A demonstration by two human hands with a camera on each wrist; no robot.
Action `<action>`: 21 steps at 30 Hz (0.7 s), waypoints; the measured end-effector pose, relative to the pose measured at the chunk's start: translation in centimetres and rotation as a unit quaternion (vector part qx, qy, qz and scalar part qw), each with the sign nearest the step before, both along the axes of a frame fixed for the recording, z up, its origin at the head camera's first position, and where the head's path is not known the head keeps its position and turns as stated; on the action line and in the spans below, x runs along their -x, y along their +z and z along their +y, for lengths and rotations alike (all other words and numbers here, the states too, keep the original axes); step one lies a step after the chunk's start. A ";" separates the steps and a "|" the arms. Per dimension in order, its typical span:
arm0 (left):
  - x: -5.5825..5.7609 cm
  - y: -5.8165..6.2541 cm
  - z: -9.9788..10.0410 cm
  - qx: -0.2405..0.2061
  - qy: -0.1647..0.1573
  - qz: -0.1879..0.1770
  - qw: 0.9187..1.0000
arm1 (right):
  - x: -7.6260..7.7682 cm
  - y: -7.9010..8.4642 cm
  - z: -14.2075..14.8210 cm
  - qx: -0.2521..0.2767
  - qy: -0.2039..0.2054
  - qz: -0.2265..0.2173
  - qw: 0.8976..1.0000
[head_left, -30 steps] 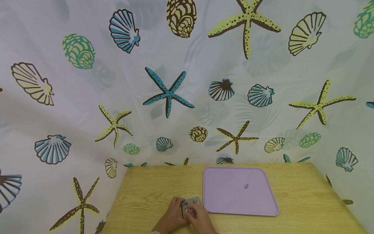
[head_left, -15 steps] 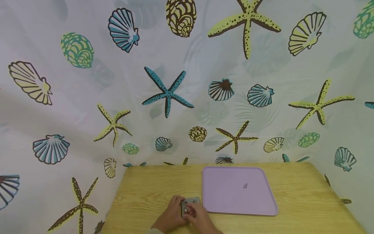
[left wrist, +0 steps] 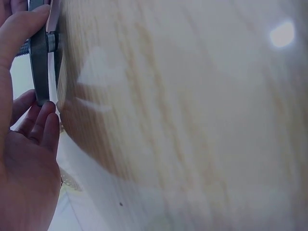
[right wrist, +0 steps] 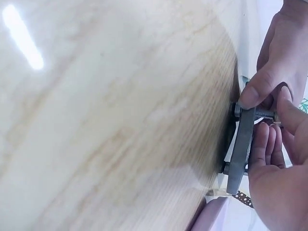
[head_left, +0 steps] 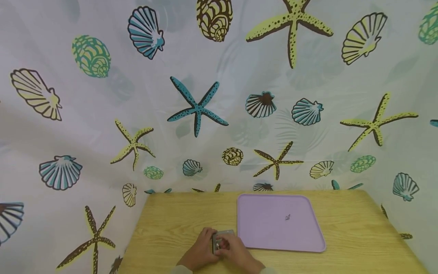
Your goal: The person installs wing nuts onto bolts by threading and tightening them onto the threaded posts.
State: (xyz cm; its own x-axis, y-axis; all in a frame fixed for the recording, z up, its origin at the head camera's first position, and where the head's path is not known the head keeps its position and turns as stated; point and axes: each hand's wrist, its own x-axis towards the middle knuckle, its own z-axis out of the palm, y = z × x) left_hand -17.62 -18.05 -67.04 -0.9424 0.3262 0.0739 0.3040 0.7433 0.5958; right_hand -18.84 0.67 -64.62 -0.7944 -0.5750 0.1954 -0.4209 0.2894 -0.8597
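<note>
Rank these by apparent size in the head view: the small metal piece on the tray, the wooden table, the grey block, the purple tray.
1. Wooden table
2. Purple tray
3. Grey block, partly hidden, yet its visible part still outsizes the last
4. Small metal piece

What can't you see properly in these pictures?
- Head: tiny silvery object on the lilac rectangular tray, too small to identify.
- Head: grey rectangular metal plate, partly hidden by the bare right hand.
- Left wrist: top edge cuts off the plate.
- Right wrist: bottom edge cuts off the tray.
</note>
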 end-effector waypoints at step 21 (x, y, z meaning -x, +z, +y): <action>0.0 0.2 0.3 0.034 0.013 0.022 0.999 | -0.5 -0.5 0.4 0.006 -0.053 -0.023 0.998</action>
State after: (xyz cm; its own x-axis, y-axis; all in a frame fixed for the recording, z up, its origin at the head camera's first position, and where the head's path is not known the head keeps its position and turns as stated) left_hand -17.59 -17.75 -66.81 -0.9471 0.3067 0.0945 0.3086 0.7894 0.5306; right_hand -18.30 1.03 -65.11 -0.8585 -0.4856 0.1648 -0.3495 0.3188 -0.8811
